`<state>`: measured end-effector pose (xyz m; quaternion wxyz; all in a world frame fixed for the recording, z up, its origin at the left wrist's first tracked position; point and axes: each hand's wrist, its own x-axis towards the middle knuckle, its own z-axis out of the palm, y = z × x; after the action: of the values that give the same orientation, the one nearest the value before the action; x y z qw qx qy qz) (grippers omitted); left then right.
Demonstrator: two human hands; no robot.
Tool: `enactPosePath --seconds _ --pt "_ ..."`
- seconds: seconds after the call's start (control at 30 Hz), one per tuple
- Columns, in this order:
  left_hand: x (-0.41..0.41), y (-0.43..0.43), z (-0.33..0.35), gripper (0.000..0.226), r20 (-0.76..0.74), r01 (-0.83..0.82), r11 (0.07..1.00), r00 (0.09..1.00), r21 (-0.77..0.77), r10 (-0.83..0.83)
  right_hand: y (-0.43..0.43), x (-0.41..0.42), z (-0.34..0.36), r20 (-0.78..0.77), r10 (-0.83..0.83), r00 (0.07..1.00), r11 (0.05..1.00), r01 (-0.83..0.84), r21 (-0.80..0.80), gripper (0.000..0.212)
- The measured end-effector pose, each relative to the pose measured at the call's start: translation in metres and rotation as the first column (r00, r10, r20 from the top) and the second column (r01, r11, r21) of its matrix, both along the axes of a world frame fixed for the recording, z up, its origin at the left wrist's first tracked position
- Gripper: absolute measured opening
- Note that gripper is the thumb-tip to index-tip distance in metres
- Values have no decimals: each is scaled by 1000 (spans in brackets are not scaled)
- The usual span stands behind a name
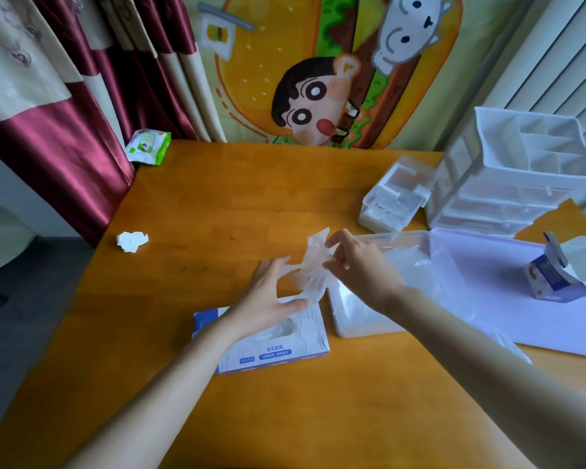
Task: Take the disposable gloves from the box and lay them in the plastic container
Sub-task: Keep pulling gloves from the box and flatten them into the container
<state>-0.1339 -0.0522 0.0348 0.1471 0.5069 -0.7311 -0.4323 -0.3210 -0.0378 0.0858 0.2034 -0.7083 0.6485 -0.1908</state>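
In the upper left of the frame a wipes pack (pixel 147 146) lies at the table (pixel 190 401) edge, and a crumpled tissue (pixel 132 241) sits lower, well apart from the work. Below the centre stands the glove box (pixel 278 350), its opening turned up so that gloves can be pulled out. Above the box is the left hand (pixel 268 299). Its fingers are rather straight and touch one edge of a thin glove (pixel 313 269), but I cannot tell if they really pinch it. Just right of the centre, the right hand (pixel 356 262) has curled fingers and pinches the other side. I think the two hands pull the glove flat so it can lie smooth. The glove hangs in the air between box and plastic container (pixel 352 330), which stands open just beside the box and has some gloves inside. Its lid (pixel 521 316) lies further right.
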Motion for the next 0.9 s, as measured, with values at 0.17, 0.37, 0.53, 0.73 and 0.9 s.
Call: enactPosePath --seconds 0.17,0.37,0.53,0.73,0.9 --pt "-24 -13 18 31 -168 -71 996 984 -58 60 8 0 -4 147 43 988 998 -36 -51 33" --pt "-25 -15 37 16 -383 -42 987 919 155 99 5 -23 -16 563 -176 807 954 -2 301 90" --pt "-25 -14 38 16 -416 -12 964 901 264 125 8 -34 -17 714 -95 694 936 -182 302 41" --pt "-16 -21 27 16 -271 -33 952 955 306 120 3 -49 -11 761 -256 596 956 37 292 8" --pt "-24 -34 43 34 -359 54 901 926 431 116 5 -61 7 609 -142 781 965 -29 262 11"
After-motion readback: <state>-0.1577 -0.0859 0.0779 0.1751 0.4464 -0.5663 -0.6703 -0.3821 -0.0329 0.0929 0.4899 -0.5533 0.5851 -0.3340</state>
